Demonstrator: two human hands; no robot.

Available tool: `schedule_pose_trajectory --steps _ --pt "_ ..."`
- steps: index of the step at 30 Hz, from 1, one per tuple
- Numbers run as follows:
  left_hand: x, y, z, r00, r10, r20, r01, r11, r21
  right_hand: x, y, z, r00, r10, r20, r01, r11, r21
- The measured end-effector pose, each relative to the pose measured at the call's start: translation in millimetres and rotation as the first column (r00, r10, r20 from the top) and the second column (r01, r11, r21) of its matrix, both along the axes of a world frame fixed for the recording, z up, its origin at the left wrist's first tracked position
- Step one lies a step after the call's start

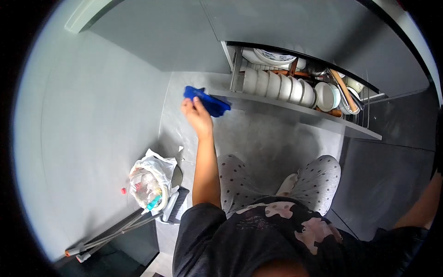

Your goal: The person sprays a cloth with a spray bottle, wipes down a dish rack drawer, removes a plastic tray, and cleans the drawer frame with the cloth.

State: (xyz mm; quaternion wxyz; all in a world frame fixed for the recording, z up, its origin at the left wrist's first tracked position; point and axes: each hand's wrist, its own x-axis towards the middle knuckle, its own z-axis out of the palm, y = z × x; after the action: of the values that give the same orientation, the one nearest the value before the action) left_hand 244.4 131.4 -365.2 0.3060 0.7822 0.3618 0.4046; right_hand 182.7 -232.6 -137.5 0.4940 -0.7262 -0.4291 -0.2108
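Near the open drawer (pixel 295 111), the left hand (pixel 198 117) grips a blue cloth (pixel 216 106). The right hand's state I cannot tell.

Here's the blue cloth (pixel 216 106), softly creased; glossy white bowls (pixel 284 88) gleam above a smooth, matt drawer front (pixel 277 102); there's a smooth wooden handle (pixel 344 90), and crinkled, shiny plastic in the bag (pixel 160 164)!

The right forearm (pixel 422 201) is cut off before the hand, and a patterned plate (pixel 277 57) partly hidden.
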Motion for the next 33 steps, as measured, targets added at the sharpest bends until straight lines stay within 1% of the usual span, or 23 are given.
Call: schedule_pose_trajectory --steps 1,3,4,5,7,8,11,12,14,15,16,17,18,19,21,22,23,27,30,31,33 --pt "-5.9 3.1 9.2 0.998 0.014 0.064 -0.009 0.997 -0.083 2.1 -0.8 -0.2 1.000 -0.009 -0.006 0.009 1.000 -0.005" --pt "-8.8 1.6 26.7 0.992 0.098 0.083 -0.101 0.994 0.032 2.9 -2.2 -2.6 1.000 -0.022 -0.013 0.022 1.000 -0.008" --pt "-5.0 -3.6 32.4 0.995 0.089 0.041 -0.094 0.982 0.163 3.6 -3.6 -3.8 1.000 -0.025 -0.017 0.024 1.000 -0.011" --pt "0.0 -9.9 36.0 1.000 0.014 -0.022 -0.011 0.990 0.139 4.3 -4.7 -5.2 0.999 -0.027 -0.023 0.026 1.000 -0.010" --pt "12.0 -19.4 14.5 0.994 -0.073 -0.085 0.090 0.975 0.204 6.6 -6.0 -8.8 0.999 -0.028 -0.033 0.028 1.000 -0.002" --pt "17.4 -23.5 3.2 0.992 -0.110 -0.064 0.122 0.967 0.223 8.1 -7.1 -9.6 0.999 -0.031 -0.029 0.031 1.000 0.005" --pt "22.5 -29.9 -13.6 0.975 -0.141 -0.173 0.173 0.967 0.186 12.2 -9.1 -11.9 0.999 -0.044 -0.026 0.044 0.999 0.004" --pt "22.5 -32.8 -17.3 0.974 -0.147 -0.172 0.178 0.967 0.184 12.4 -9.9 -12.8 0.999 -0.049 -0.021 0.049 0.999 0.002" --pt "20.8 -39.3 -18.3 0.968 -0.134 -0.213 0.154 0.985 0.081 13.2 -10.2 -14.8 0.999 -0.048 -0.021 0.048 0.999 0.000" --pt "21.3 -43.4 -19.1 0.967 -0.133 -0.215 0.154 0.984 0.083 12.7 -10.5 -15.9 0.999 -0.046 -0.020 0.046 0.999 0.003" --pt "22.2 -50.1 -19.5 0.959 -0.114 -0.260 0.183 0.949 0.258 13.7 -9.8 -16.3 0.999 -0.046 -0.019 0.046 0.999 0.000" --pt "24.2 -57.8 -17.9 0.950 -0.088 -0.299 0.214 0.881 0.422 13.3 -9.2 -16.6 0.999 -0.048 -0.013 0.048 0.999 0.000" --pt "25.4 -65.2 -15.7 0.935 -0.127 -0.330 0.245 0.906 0.344 13.8 -8.7 -16.9 0.999 -0.047 -0.007 0.047 0.999 -0.001" --pt "28.9 -73.0 -12.5 0.937 -0.128 -0.326 0.244 0.906 0.346 16.1 -7.7 -17.9 0.999 -0.046 0.001 0.046 0.999 -0.004" --pt "34.9 -84.7 -8.7 0.894 -0.335 -0.298 0.437 0.802 0.408 23.9 -7.0 -19.3 0.999 -0.047 0.016 0.047 0.999 -0.014" --pt "32.7 -81.0 -13.1 0.842 -0.390 -0.373 0.510 0.800 0.317 28.0 -8.0 -19.2 0.999 -0.047 0.025 0.047 0.999 -0.017" --pt "30.6 -75.1 -17.4 0.844 -0.385 -0.374 0.506 0.803 0.314 34.9 -9.2 -20.5 0.998 -0.047 0.034 0.048 0.999 -0.023" --pt "26.0 -45.4 -23.4 0.879 -0.248 -0.408 0.412 0.827 0.384 63.3 -18.0 -16.0 0.993 -0.057 0.104 0.062 0.997 -0.041" --pt "32.4 -49.0 -24.7 0.914 -0.143 -0.380 0.294 0.880 0.374 100.6 -30.9 -5.6 0.977 -0.089 0.193 0.100 0.994 -0.049" --pt "33.0 -56.4 -30.1 0.912 -0.156 -0.380 0.303 0.880 0.366 117.3 -35.9 -2.4 0.966 -0.113 0.231 0.127 0.991 -0.050" --pt "32.4 -71.6 -41.1 0.918 -0.205 -0.341 0.345 0.837 0.425 153.9 -46.5 4.8 0.931 -0.176 0.319 0.201 0.978 -0.047"
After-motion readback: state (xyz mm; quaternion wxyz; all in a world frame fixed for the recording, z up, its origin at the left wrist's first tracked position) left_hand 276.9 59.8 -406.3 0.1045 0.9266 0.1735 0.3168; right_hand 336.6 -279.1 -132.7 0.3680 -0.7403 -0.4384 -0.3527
